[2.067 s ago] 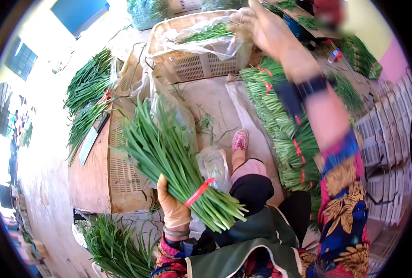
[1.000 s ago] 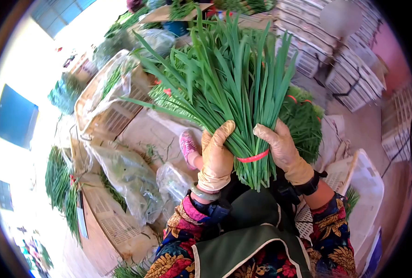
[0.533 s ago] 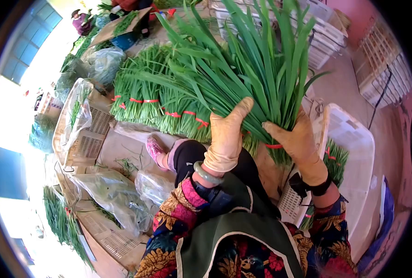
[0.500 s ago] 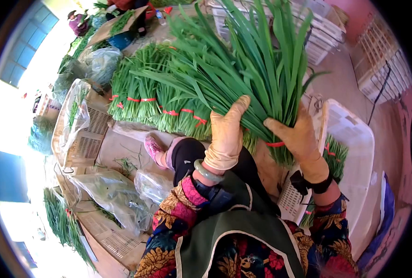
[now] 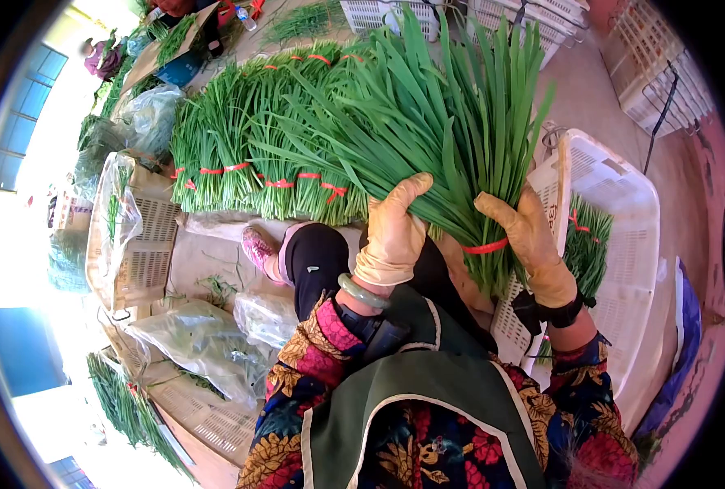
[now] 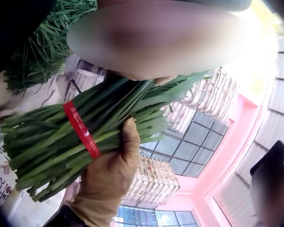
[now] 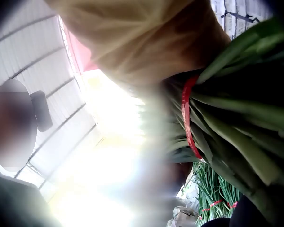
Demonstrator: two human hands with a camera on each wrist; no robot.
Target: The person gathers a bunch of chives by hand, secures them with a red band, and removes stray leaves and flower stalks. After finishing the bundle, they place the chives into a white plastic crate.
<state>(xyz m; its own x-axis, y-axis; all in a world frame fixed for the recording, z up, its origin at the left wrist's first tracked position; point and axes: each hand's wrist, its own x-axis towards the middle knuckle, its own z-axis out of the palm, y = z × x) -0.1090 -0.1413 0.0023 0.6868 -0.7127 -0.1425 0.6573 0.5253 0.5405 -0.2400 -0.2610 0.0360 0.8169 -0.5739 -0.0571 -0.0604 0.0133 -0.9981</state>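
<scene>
A large bunch of Chinese chives (image 5: 460, 138) stands fanned out before my chest, leaves up and cut stems down. Red printed tape (image 6: 82, 130) binds it near the stem end. My gloved left hand (image 5: 391, 236) grips the leaves on the left side, above the tape, thumb across the front. On the other side my gloved right hand (image 5: 538, 248) holds the bunch close to the tape (image 5: 486, 246), its thumb also in front. Leaves hide most of the fingers of both hands. The right wrist view shows the tape and stems close under the glove (image 7: 146, 42).
Tied chive bunches (image 5: 273, 155) lie in rows ahead. A white plastic crate (image 5: 632, 269) holding tied chives (image 5: 587, 248) stands to the right. To the left are a lined crate (image 5: 138, 232), plastic bags (image 5: 203, 342) and a wooden board with chives (image 5: 130, 407).
Earlier the left hand held the bunch alone, with the right hand raised over a crate. The right hand then joined it. The view has turned right, and the bunch stands more upright.
</scene>
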